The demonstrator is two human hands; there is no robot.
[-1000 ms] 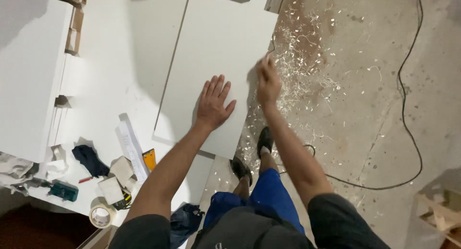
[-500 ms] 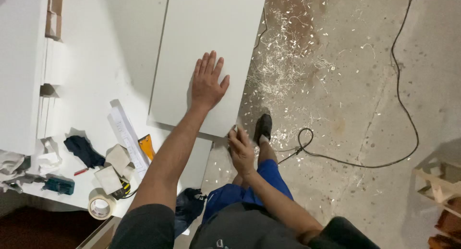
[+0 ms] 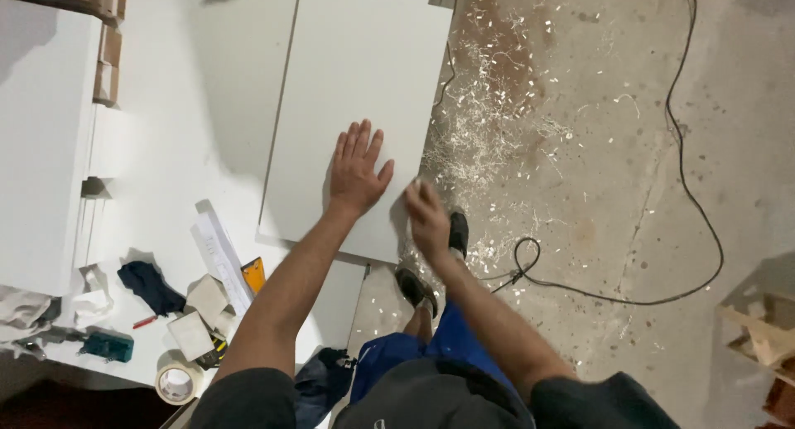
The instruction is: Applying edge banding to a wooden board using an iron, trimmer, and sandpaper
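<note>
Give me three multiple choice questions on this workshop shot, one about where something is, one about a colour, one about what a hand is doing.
1. Where does the roll of tape lie?
A. At the near edge of the white worktable
B. On the concrete floor among the shavings
C. On top of the white panel

2. What colour is the cable on the floor?
A. Orange
B. Black
C. White

3. How does the left hand meet the white panel?
A. Clenched in a fist above it
B. Gripping its far end
C. Flat on it, fingers spread

Answers: 1 A, the roll sits by the small blocks near the table's near edge. 2 B, a dark line loops across the pale concrete. 3 C, the palm lies on the panel while the right hand, blurred, is at its right edge.
</note>
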